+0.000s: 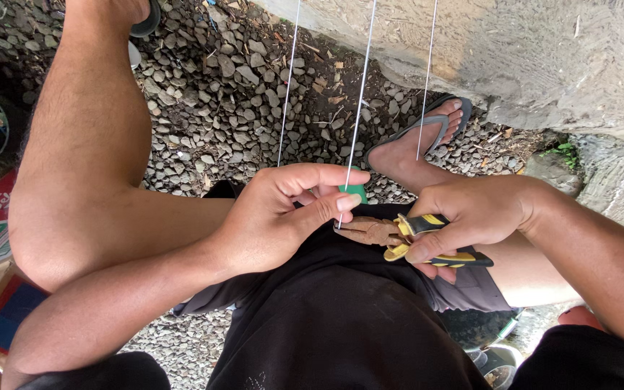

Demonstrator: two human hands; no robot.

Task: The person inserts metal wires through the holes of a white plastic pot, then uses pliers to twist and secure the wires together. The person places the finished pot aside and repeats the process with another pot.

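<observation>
Three thin wires (360,101) are running down past the concrete wall (529,50) over gravel (218,94). The left hand (283,217) is pinching the middle wire's lower end together with a green object (355,191). The right hand (471,217) is clenching yellow-handled pliers (399,235), whose rusty tips are touching that wire end above the lap.

Soft, even daylight fills the scene, bright but without hard glare. The pale rough concrete wall (543,50) at the upper right is the brightest area, nearly washed out. The grey gravel ground (218,101) darkens toward the upper left corner. The black fabric shorts (341,318) lose detail in shadow. Focus is sharp centrally; wide-angle stretching bends the edges.
</observation>
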